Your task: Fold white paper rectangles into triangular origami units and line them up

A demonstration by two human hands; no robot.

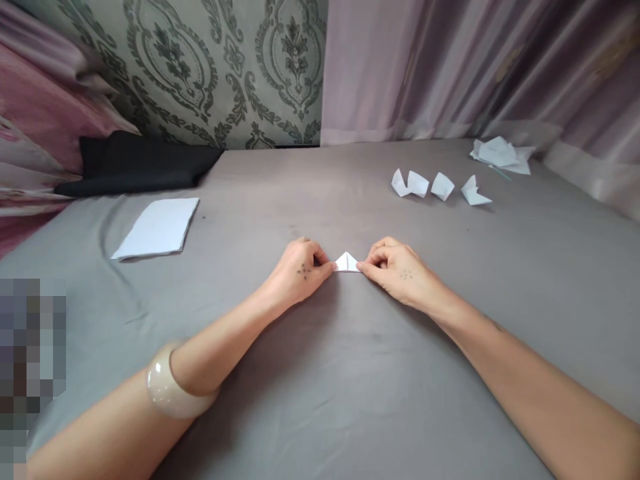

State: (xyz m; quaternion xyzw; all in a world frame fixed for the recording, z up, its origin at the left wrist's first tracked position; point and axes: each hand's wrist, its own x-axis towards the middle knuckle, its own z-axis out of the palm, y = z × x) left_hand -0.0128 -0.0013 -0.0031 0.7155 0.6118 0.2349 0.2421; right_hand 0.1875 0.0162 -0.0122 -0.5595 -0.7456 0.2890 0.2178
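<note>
Between my two hands is a small piece of folded white paper (347, 262), triangular, with its peak pointing away from me and a crease line down its middle. My left hand (306, 267) pinches its left corner between thumb and fingers. At the right corner, my right hand (393, 268) pinches it the same way. The fingertips cover both corners. A pale, glossy bangle (173, 387) circles my left forearm.
A stack of white paper (157, 227) lies to the left, with black cloth (145, 163) behind it. Several folded paper pieces (442, 187) stand at the back right. Farther right is a pile of paper (501, 155). Grey cloth (320, 400) covers the surface.
</note>
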